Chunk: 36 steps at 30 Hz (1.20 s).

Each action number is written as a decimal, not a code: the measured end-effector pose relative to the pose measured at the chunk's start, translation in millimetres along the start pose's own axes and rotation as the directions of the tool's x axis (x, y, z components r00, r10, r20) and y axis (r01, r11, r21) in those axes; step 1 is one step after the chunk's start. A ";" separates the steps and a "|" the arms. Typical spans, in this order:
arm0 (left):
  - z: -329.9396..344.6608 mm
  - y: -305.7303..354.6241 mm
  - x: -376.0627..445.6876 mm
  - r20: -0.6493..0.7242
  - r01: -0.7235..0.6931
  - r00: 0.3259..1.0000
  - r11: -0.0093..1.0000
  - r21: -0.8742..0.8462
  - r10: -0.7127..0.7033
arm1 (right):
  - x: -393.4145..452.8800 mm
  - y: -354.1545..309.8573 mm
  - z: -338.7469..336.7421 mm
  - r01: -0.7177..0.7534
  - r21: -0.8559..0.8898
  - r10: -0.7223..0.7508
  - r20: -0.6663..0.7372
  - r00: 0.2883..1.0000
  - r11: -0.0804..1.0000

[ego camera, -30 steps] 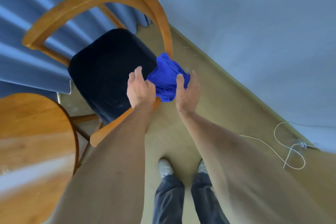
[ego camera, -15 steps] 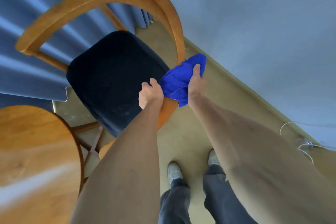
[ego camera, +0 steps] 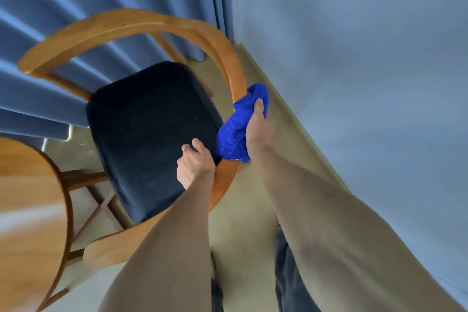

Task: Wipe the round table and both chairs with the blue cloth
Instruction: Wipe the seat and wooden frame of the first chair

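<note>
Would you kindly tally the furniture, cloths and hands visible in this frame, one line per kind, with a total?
Chairs: 1, the wooden chair with a dark seat.
Tables: 1, the round table at the left edge.
Cloths: 1, the blue cloth against the chair's armrest.
Hands: 2, the left hand and the right hand.
Total: 5

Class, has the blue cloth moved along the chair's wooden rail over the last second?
Yes. The blue cloth, gripped by the right hand, slid up the chair rail, away from the left hand.
</note>
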<state>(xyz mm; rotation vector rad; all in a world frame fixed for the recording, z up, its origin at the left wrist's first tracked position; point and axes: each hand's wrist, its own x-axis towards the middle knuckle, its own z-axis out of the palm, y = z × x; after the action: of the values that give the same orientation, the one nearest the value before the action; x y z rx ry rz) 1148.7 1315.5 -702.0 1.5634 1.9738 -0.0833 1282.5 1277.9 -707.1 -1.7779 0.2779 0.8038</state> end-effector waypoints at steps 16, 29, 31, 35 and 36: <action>-5.8 144.0 53.8 0.103 0.090 0.993 0.953 -0.288 -0.063 | 82.4 -115.0 33.7 -0.006 -0.206 0.052 0.220 0.974 0.979; -18.9 221.9 137.9 -0.031 0.028 0.999 0.953 -0.302 -0.039 | 134.6 -213.0 156.1 0.305 -0.554 0.051 0.536 0.843 0.775; -16.8 226.9 148.9 -0.062 0.028 0.997 0.955 -0.295 -0.048 | 146.0 -214.8 172.2 0.319 -0.565 0.075 0.565 0.821 0.760; -11.7 226.2 171.2 -0.096 0.036 0.994 0.970 -0.242 -0.061 | 167.7 -213.6 213.9 0.348 -0.593 0.134 0.619 0.774 0.726; -11.6 225.5 180.3 -0.100 0.042 0.993 0.969 -0.244 -0.068 | 171.1 -214.3 225.8 0.361 -0.601 0.150 0.634 0.759 0.713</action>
<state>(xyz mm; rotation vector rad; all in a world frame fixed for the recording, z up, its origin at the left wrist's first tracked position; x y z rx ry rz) 1326.3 1543.3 -710.6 1.3810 2.0247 0.2168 1441.5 1595.1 -691.6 -2.0213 -0.7086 1.5190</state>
